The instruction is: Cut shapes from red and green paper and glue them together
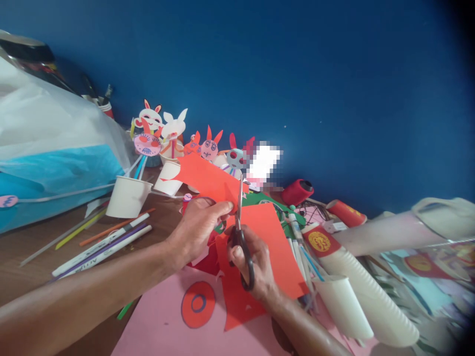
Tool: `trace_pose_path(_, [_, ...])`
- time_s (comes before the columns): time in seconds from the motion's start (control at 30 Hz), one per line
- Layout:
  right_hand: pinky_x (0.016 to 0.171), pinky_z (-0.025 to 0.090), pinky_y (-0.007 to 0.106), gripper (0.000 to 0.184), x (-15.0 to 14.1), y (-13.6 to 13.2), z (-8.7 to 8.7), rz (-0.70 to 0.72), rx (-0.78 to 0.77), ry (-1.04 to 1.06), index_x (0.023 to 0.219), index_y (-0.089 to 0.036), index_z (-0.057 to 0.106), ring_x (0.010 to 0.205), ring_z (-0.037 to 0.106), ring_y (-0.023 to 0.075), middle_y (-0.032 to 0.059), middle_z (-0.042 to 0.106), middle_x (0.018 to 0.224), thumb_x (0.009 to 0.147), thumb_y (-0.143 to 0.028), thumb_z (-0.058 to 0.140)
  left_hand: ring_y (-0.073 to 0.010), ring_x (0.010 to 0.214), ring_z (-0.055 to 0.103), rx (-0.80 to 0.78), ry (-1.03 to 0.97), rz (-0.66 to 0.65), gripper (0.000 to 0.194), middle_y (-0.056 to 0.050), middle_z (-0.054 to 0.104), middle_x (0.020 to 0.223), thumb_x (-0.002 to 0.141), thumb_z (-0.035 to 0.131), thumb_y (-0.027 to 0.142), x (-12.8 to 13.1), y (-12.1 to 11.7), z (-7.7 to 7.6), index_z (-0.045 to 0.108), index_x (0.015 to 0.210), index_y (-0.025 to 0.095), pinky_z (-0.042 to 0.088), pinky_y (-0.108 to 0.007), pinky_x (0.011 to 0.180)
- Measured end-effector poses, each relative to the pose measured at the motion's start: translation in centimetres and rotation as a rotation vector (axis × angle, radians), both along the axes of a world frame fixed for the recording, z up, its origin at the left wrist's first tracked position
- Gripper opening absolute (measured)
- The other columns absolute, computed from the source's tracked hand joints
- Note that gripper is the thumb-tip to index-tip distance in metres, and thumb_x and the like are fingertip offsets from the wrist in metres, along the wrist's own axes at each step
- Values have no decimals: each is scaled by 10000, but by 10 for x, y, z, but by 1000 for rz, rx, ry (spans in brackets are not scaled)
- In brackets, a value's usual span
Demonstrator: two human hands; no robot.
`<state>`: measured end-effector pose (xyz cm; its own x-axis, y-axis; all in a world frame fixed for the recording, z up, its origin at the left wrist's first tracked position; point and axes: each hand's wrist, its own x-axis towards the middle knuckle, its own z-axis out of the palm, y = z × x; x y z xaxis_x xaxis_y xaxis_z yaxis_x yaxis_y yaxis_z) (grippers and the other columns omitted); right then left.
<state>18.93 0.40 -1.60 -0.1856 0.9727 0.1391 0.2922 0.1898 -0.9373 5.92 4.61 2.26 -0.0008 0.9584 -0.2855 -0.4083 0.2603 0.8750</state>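
Note:
My left hand (202, 225) pinches a piece of orange-red paper (208, 175) by its lower edge, holding it up above the table. In my right hand (256, 267) is a pair of scissors (239, 212) with black handles, fingers wrapped round the loops. The blades point up and away from me at the right edge of the held paper. Below lies a larger orange-red sheet (274, 242), partly hidden by my right hand. On a pink sheet (159, 316) rests a red paper circle (198, 305) with a dark ring drawn on it.
Paper animal faces (147, 144) stand in cups at the back. A white paper cup (128, 195) and markers (100, 252) lie to the left, beside a plastic bag (55, 128). Stacked paper cups (367, 291) and a red thread spool (297, 192) are at the right. A blue wall (237, 74) rises behind.

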Motion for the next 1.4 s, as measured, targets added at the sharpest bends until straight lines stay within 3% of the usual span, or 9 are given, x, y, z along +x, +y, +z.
trace_pose_path(0.2, [525,374,236,456,0,0,0,7,-5,-4,972,-156,567,562,434,126,5,496,620,761,-547,469,-95,475,460,69,28,-59,106,4,518,488,626,592,234,-1,1,-4,606,588,136,314,-228,446])
trace_pose_path(0.83, [537,380,243,440,5,3,7,48,19,-46,919,-153,575,569,444,128,16,507,635,772,-548,451,-86,534,449,81,28,-183,117,-9,528,627,668,585,252,-4,5,-6,577,662,136,350,-226,495])
trace_pose_path(1.17, [527,374,241,421,7,3,3,36,18,-51,829,-157,571,553,436,127,4,491,594,760,-557,457,-87,512,409,137,138,-211,197,29,441,539,676,579,294,-10,6,-6,493,562,158,331,-247,512])
trace_pose_path(1.4, [532,376,246,437,8,3,4,35,14,-62,896,-157,578,556,436,130,3,488,596,761,-554,457,-75,455,350,112,157,-200,249,54,383,476,648,593,278,-11,9,-4,424,498,173,293,-250,485])
